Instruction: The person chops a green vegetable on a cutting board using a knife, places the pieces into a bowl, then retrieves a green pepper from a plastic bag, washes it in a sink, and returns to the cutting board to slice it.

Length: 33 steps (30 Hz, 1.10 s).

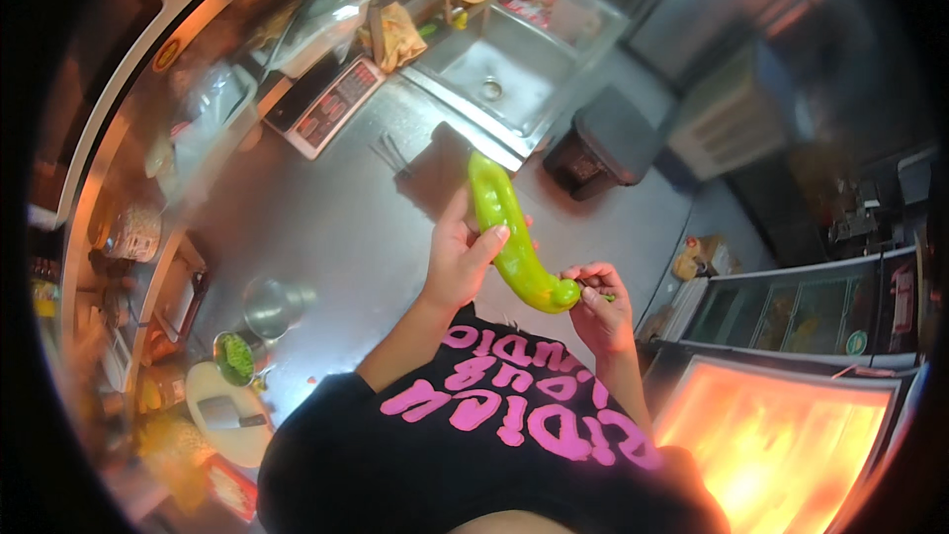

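Observation:
A long, curved, light green pepper [504, 230] is held up in front of me, above the edge of the steel counter. My left hand [465, 252] grips its middle, with the thumb on top and the fingers partly hidden behind it. At the pepper's lower right end, the fingers of my right hand [602, 300] pinch its thin green stem [608, 297]. The rounded shoulder of the pepper lies close to those fingertips.
A steel sink [500, 78] adjoins the counter [319, 215] ahead. A digital scale [334, 107] stands left of it. Lower left are a bowl of chopped greens [236, 358] and a cleaver [222, 413] on a round cutting board [204, 386]. A dark bin [604, 141] stands right of the sink.

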Each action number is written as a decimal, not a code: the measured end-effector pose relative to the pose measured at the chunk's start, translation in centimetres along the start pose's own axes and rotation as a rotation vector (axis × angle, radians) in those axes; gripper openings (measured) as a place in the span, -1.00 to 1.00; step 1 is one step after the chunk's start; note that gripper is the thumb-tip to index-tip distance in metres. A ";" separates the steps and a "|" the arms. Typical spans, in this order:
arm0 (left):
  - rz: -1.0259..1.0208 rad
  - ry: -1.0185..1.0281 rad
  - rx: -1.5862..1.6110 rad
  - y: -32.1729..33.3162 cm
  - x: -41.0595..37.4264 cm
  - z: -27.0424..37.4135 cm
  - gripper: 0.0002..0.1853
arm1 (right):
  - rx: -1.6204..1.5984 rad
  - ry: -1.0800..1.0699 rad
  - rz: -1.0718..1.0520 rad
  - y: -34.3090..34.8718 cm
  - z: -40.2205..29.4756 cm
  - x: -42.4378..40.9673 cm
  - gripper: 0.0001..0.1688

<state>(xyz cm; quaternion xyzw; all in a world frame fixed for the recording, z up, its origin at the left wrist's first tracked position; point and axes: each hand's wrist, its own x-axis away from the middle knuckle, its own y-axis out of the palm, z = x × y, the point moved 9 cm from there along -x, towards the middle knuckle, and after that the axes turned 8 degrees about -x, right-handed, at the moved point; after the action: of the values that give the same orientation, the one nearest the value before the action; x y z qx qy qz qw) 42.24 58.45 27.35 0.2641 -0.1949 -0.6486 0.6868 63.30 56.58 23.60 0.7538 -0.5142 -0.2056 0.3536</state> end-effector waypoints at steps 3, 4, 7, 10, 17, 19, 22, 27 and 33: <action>0.018 0.042 -0.020 1.6 -7.0 -0.4 -0.43 | -0.087 0.036 0.032 -2.0 -2.9 -5.7 -0.53; 0.050 0.045 -0.022 1.5 -8.9 -0.9 -0.43 | -0.137 0.042 0.042 -2.2 -3.2 -7.8 -0.50; 0.177 -0.045 -0.018 -0.2 -13.6 -3.3 -0.48 | -0.262 0.089 0.160 -5.2 -1.9 -13.0 -0.45; 0.391 -0.126 -0.009 -4.0 -17.6 -7.5 -0.53 | -0.267 0.241 0.154 -9.0 0.9 -19.8 -0.55; 0.930 -0.124 0.220 -15.8 -27.3 -15.3 -0.61 | 0.772 0.729 -0.061 -20.9 -0.4 -46.6 -0.56; 0.969 -0.156 0.267 -18.0 -31.7 -18.0 -0.67 | 1.170 0.284 -0.260 -24.2 1.4 -60.4 -0.58; 0.994 -0.229 0.293 -19.5 -38.0 -21.0 -0.68 | 1.337 -0.070 -0.640 -16.3 7.2 -76.0 -0.49; 0.860 -0.431 0.115 -20.6 -50.1 -23.5 -0.55 | 1.439 -0.304 -0.837 -10.5 15.3 -89.2 -0.64; 0.832 -0.469 0.062 -23.8 -58.5 -25.0 -0.53 | 1.425 -0.594 -1.271 -17.0 14.9 -86.5 -0.48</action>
<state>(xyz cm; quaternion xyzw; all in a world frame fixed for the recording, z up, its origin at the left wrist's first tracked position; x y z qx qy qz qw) 33.84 118.92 -2.55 0.0305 -0.4529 -0.3546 0.8175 30.52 135.21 -3.57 0.8430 -0.0862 -0.1802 -0.4995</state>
